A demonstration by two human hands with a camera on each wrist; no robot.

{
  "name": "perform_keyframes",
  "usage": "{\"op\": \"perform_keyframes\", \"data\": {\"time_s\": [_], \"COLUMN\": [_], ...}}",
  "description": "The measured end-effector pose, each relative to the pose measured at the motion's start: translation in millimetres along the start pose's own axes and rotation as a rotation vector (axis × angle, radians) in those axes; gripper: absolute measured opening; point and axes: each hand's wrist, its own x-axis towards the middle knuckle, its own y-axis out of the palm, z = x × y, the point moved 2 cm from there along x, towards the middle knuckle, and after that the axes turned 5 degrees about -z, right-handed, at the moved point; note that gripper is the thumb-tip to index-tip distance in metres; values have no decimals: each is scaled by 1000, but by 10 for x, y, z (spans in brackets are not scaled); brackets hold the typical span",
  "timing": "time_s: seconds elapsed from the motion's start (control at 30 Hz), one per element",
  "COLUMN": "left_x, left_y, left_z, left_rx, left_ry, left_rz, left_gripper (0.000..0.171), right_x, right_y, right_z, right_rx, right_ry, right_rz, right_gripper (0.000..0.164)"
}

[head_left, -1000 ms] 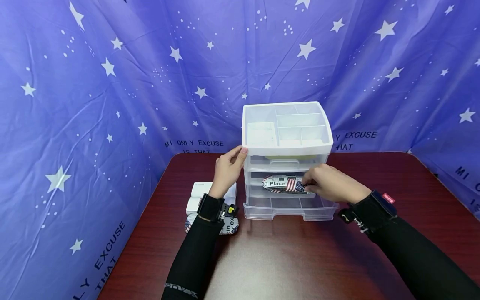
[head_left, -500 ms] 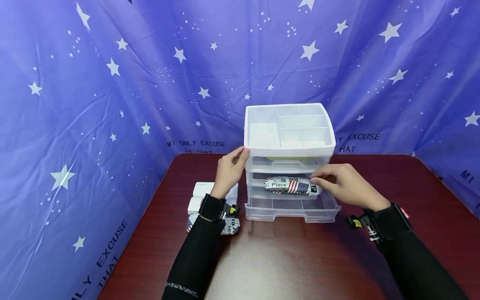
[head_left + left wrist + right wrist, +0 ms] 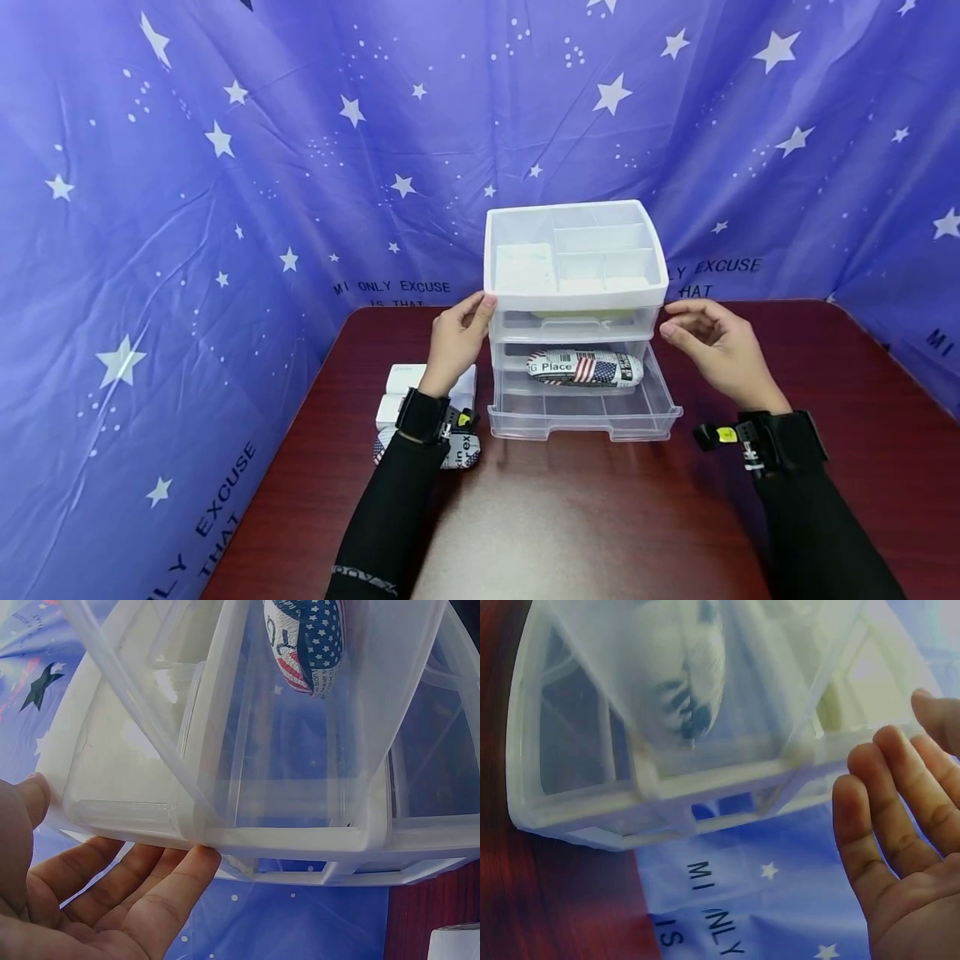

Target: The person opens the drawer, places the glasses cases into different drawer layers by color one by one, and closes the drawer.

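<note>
We hold the cabinet (image 3: 576,302) with our left grip (image 3: 454,340). Our right grip (image 3: 723,354) is relaxed. The drawer (image 3: 519,424) contains a case (image 3: 585,368).

To the left of the drawer unit (image 3: 576,301), a black sleeve (image 3: 390,525) is printed with pale lettering (image 3: 365,577); a black wrist strap (image 3: 422,417) is worn, fitted with a yellow-marked device (image 3: 465,419); to the unit's right, another black sleeve (image 3: 817,525) is similarly strapped.

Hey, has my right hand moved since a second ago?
Yes. Judged against the plastic drawer unit in the head view, your right hand has moved rightward and slightly up in the picture, away from the flag-print case.
</note>
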Motion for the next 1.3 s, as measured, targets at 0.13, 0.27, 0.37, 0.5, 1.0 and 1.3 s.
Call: {"op": "perform_keyframes", "data": {"time_s": [0.13, 0.27, 0.37, 0.5, 1.0, 1.3], "left_x": [-5, -9, -7, -1, 10, 14], "left_y": [-21, -34, -33, -30, -22, -8], "left_z": [-11, -17, -26, -35, -73, -77], "left_rx": [2, 3, -13, -33, -14, -16], "left_ry": [-3, -14, -12, -13, 1, -3], "left_rz": [-9, -11, -5, -3, -6, 1], "left_gripper": [61, 61, 62, 63, 60, 59], "right_x": [53, 87, 135, 195, 211, 225], "right_y": [43, 88, 94, 90, 128, 154], "right_z": [44, 89, 30, -127, -104, -75], "right_rx": [61, 111, 140, 139, 33, 12], "right_ry": [-8, 3, 11, 22, 23, 0], "right_rz": [-14, -22, -38, -36, -20, -35], "right_gripper": [32, 35, 38, 41, 42, 42]}}
